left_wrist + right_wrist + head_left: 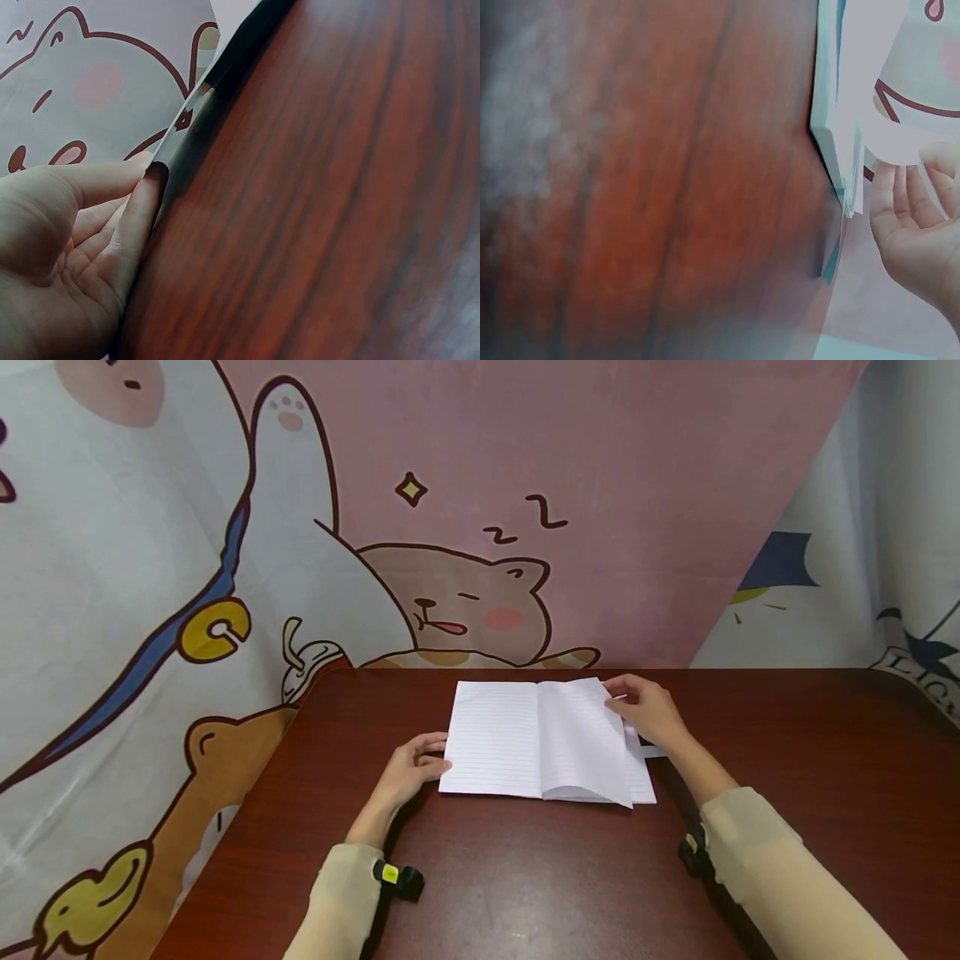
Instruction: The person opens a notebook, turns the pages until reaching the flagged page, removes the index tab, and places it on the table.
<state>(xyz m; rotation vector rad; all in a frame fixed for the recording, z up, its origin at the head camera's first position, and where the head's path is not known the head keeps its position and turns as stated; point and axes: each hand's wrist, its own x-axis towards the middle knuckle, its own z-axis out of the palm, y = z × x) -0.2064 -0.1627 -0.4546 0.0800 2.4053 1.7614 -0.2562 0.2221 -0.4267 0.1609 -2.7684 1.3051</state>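
Two sleeved arms (337, 897) reach over the table (517, 893) from seven and four o'clock, a small dark device (405, 881) at each wrist. Beyond them, the notebook (491, 739) lies open in mid-table. Between eight and nine o'clock of it, the left hand (408, 768) pinches its outer edge; between two and three, the right hand (648, 710) pinches a lined leaf (581, 735) near its far outer corner — the near edge bulges up off the pages below. A pale strip (654, 752) shows past the right edge; what it is, I cannot tell. The step looks like a page turn barely begun. Next, I judge, the leaf wants carrying toward nine o'clock — without creasing — while the left hand steadies its side. Behind, at twelve, hangs a cartoon-printed cloth (660, 510).
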